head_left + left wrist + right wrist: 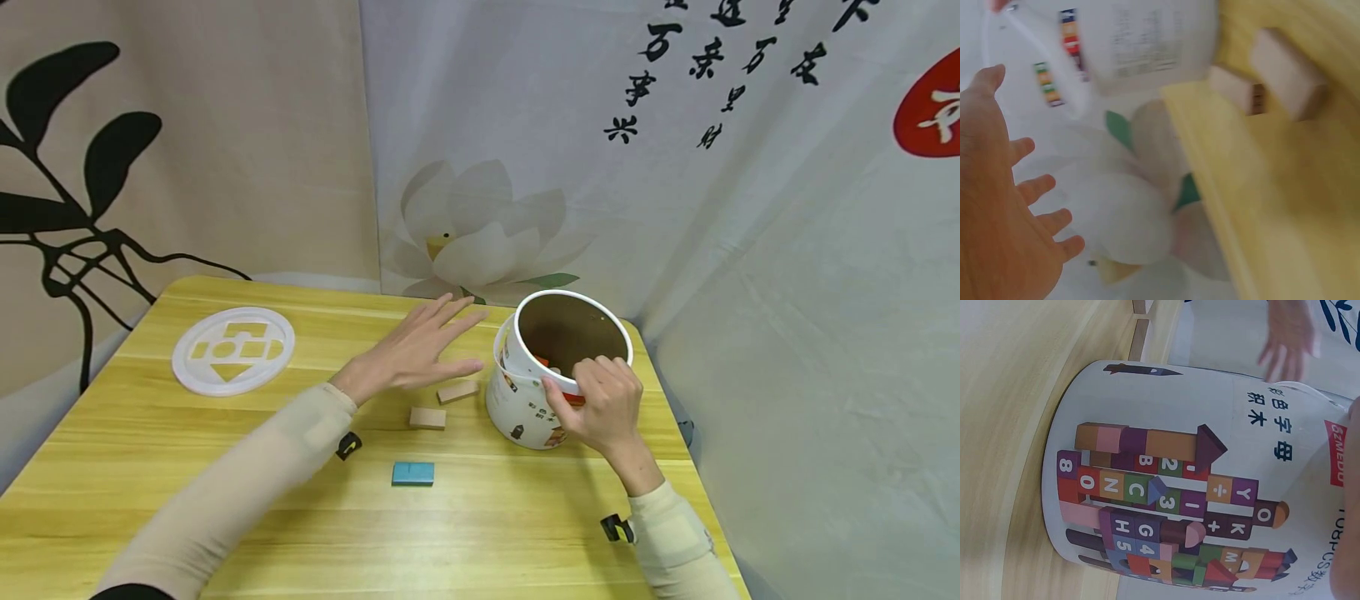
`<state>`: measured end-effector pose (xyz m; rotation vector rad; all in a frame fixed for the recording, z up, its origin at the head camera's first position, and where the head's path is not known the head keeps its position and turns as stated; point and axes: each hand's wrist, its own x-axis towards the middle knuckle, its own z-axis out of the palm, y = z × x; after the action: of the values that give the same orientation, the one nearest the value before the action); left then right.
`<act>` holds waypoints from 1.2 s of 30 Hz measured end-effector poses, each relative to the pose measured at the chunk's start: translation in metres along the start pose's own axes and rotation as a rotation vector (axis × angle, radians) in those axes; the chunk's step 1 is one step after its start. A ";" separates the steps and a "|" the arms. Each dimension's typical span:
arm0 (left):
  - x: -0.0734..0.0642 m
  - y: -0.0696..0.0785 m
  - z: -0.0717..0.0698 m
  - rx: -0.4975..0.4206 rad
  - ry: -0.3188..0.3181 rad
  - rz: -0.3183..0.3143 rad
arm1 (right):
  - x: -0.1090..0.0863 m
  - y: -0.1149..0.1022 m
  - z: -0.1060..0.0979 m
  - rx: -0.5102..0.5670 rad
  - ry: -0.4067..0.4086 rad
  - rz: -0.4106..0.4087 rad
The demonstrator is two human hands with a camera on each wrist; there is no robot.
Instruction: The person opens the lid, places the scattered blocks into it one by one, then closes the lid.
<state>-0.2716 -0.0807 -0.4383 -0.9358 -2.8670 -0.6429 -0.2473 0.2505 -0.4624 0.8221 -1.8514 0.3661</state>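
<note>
My right hand (603, 404) grips the near rim of a white toy-block bucket (525, 412), fingers over the edge and thumb outside. A few blocks (543, 362) show low inside it; the rest of its inside is hidden. In the right wrist view the bucket's side (1166, 400) carries printed pictures of coloured letter blocks. To the left of the bucket, my left hand (416, 350) hovers with fingers spread, holding nothing. Below it on the table lie two plain wooden blocks, one (458, 392) close to the bucket and another (427, 418) nearer me.
A blue block (412, 473) lies on the wooden table (300, 533), closer to me. At the far left rests a round white lid (270, 367) with shaped cut-outs. Printed cloth (487, 108) hangs behind the table, and more cloth borders its right side.
</note>
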 end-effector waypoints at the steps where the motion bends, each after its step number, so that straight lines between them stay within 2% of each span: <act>1: -0.002 -0.003 0.006 0.000 -0.013 -0.009 | 0.000 0.000 0.000 0.000 0.000 0.001; 9: -0.010 -0.021 0.047 -0.027 -0.130 -0.081 | -0.001 0.000 0.000 -0.002 -0.005 -0.003; 12: -0.011 -0.025 0.058 -0.020 -0.165 -0.092 | -0.001 0.000 0.000 -0.001 -0.002 -0.004; 19: -0.010 -0.030 0.081 -0.049 -0.205 -0.118 | 0.000 0.000 -0.001 0.004 -0.008 -0.006; 24: -0.010 -0.026 0.088 -0.049 -0.234 -0.128 | 0.000 0.001 -0.001 0.003 -0.011 -0.004; 29: -0.009 -0.021 0.093 -0.013 -0.253 -0.126 | 0.000 0.000 -0.001 0.003 -0.018 -0.001; 36: -0.004 -0.018 0.099 0.047 -0.195 -0.092 | 0.000 0.000 -0.002 0.003 -0.025 0.004</act>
<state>-0.2710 -0.0557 -0.5362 -0.9118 -3.0982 -0.5143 -0.2458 0.2521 -0.4617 0.8282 -1.8758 0.3624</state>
